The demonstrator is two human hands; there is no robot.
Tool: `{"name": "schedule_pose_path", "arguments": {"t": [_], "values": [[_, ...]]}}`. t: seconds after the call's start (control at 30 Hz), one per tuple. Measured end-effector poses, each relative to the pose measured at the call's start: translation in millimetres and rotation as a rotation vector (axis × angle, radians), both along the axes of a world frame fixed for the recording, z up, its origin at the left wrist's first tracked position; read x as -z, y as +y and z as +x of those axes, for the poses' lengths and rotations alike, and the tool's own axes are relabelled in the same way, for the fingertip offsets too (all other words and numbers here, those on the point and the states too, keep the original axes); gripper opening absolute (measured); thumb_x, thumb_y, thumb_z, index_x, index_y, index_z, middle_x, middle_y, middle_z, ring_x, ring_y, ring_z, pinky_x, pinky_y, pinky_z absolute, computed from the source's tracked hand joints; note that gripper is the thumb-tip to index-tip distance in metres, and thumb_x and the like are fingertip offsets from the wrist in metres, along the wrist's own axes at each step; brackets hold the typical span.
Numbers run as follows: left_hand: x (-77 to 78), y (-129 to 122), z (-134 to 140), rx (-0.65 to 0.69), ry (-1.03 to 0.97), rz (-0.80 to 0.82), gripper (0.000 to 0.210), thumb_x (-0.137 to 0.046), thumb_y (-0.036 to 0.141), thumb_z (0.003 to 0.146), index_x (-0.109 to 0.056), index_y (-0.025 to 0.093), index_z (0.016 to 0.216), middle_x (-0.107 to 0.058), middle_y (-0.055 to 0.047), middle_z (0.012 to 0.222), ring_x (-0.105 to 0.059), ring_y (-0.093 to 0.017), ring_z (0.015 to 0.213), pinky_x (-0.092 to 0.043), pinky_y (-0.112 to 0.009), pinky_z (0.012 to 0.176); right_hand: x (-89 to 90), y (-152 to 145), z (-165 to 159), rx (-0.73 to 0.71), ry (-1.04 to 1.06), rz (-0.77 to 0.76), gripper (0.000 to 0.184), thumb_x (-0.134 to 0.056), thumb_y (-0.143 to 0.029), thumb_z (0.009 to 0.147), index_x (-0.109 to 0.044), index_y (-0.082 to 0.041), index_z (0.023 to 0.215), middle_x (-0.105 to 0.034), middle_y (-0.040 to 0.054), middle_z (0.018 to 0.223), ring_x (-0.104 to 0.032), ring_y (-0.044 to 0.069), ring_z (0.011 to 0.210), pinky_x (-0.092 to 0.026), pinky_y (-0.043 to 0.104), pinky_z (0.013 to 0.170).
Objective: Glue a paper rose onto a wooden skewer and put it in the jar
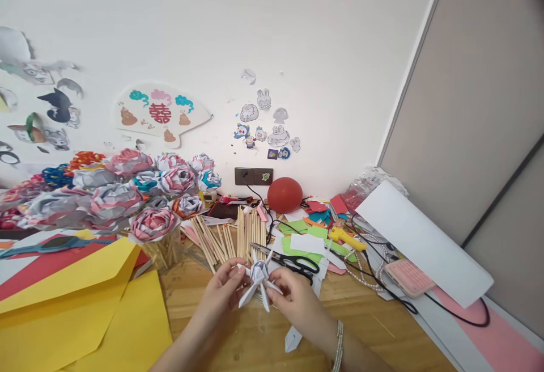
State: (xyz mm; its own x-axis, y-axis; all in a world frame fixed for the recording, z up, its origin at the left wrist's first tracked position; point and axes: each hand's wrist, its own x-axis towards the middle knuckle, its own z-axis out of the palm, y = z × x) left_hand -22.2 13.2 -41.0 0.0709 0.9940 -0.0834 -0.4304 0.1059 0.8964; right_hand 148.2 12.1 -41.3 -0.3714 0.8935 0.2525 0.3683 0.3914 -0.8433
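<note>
Between my two hands is a white folded paper flower [259, 274] with pointed petals spreading outward. My left hand [227, 284] pinches petals on its left side, thumb and fingers closed together. On the opposite side, my right hand [293, 292] grips the lower right petals. Just behind the flower lie black-handled scissors [297, 260], their blades pointing left. A small folded white paper piece [293, 339] rests on the wooden table [250, 341] below my right hand.
Bundles of wooden sticks [249, 230] lie behind my hands. Finished paper flowers [153, 224] crowd the left, above yellow paper sheets [127, 321]. To the right are a yellow glue gun [346, 238], cables, paper scraps and a pink calculator-like box [408, 277]. A red balloon [284, 194] sits by the wall.
</note>
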Motion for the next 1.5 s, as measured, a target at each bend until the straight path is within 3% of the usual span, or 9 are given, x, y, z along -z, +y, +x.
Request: {"name": "schedule_pose_path", "arguments": {"t": [0.27, 0.5, 0.6, 0.77, 1.0, 1.2, 1.33, 1.43, 1.5], "values": [[-0.7, -1, -1, 0.074, 0.050, 0.036, 0.032, -0.073, 0.041, 0.063, -0.057, 0.019, 0.080, -0.065, 0.001, 0.070, -0.058, -0.012, 0.064, -0.047, -0.024, 0.066, 0.8, 0, 3, 0.119, -0.220, 0.247, 0.016, -0.054, -0.014, 0.076, -0.061, -0.019, 0.090, -0.066, 0.0045, 0.083, -0.059, 0.020, 0.077, -0.041, 0.028, 0.067], [-8.2, -1, -3, 0.112, 0.131, 0.150, 0.029, -0.072, 0.041, 0.063, -0.059, 0.018, 0.073, -0.061, 0.003, 0.065, -0.053, -0.010, 0.060, -0.042, -0.021, 0.062, -5.8, 6, 8, 0.071, 0.007, 0.143, 0.016, -0.053, -0.014, 0.076, -0.064, -0.020, 0.086, -0.067, 0.0026, 0.085, -0.060, 0.018, 0.079, -0.044, 0.026, 0.069], [-10.1, -3, -4, 0.100, 0.155, 0.176, 0.028, -0.071, 0.042, 0.065, -0.059, 0.018, 0.075, -0.059, 0.003, 0.064, -0.052, -0.010, 0.060, -0.040, -0.020, 0.060, -11.7, 7, 12, 0.031, 0.095, 0.124, 0.009, -0.055, -0.019, 0.077, -0.064, -0.019, 0.080, -0.065, 0.0016, 0.077, -0.058, 0.016, 0.071, -0.044, 0.024, 0.065], [-6.6, -3, -8, 0.031, 0.170, 0.192, 0.033, -0.069, 0.045, 0.065, -0.058, 0.020, 0.082, -0.059, 0.003, 0.067, -0.051, -0.011, 0.061, -0.039, -0.020, 0.058, -12.2, 7, 14, -0.023, 0.225, 0.160, 0.017, -0.055, -0.032, 0.080, -0.063, -0.017, 0.080, -0.061, 0.0022, 0.075, -0.056, 0.015, 0.071, -0.044, 0.023, 0.064], [-13.8, -8, -2, 0.087, 0.295, 0.206, 0.033, -0.072, 0.044, 0.061, -0.059, 0.017, 0.076, -0.062, 0.000, 0.072, -0.054, -0.015, 0.068, -0.041, -0.024, 0.065, -9.1, 8, 13, 0.073, 0.274, 0.173, 0.018, -0.049, -0.031, 0.084, -0.060, -0.018, 0.089, -0.060, 0.0051, 0.088, -0.056, 0.017, 0.084, -0.045, 0.026, 0.074], [-18.0, -9, 7, 0.176, 0.396, 0.227, 0.017, -0.068, 0.030, 0.062, -0.061, 0.017, 0.071, -0.065, -0.001, 0.070, -0.058, -0.018, 0.071, -0.043, -0.027, 0.069, -10.3, 8, 14, 0.122, 0.238, 0.203, 0.014, -0.049, -0.028, 0.083, -0.059, -0.018, 0.086, -0.059, 0.0043, 0.086, -0.056, 0.017, 0.082, -0.045, 0.027, 0.075], [-21.9, -8, 1, 0.074, 0.418, 0.224, 0.015, -0.061, 0.024, 0.063, -0.063, 0.018, 0.076, -0.069, -0.004, 0.082, -0.061, -0.022, 0.082, -0.044, -0.031, 0.076, -17.1, 6, 15, 0.146, 0.144, 0.249, 0.011, -0.050, -0.025, 0.082, -0.058, -0.018, 0.080, -0.059, 0.0038, 0.082, -0.054, 0.017, 0.081, -0.043, 0.027, 0.074], [-23.4, -7, -6, -0.061, 0.431, 0.236, 0.018, -0.056, 0.032, 0.069, -0.063, 0.018, 0.078, -0.069, -0.006, 0.082, -0.061, -0.023, 0.085, -0.045, -0.032, 0.080, -20.9, 5, 15, 0.135, 0.083, 0.268, 0.009, -0.050, -0.022, 0.080, -0.058, -0.018, 0.076, -0.059, 0.0029, 0.078, -0.054, 0.017, 0.079, -0.042, 0.027, 0.073], [-23.0, -7, -8, -0.068, 0.456, 0.256, 0.023, -0.054, 0.037, 0.072, -0.063, 0.018, 0.081, -0.069, -0.006, 0.081, -0.062, -0.023, 0.084, -0.046, -0.032, 0.079, -20.6, 6, 14, 0.150, 0.049, 0.259, 0.009, -0.052, -0.021, 0.079, -0.058, -0.018, 0.073, -0.059, 0.0023, 0.075, -0.054, 0.017, 0.077, -0.041, 0.026, 0.070]]}}
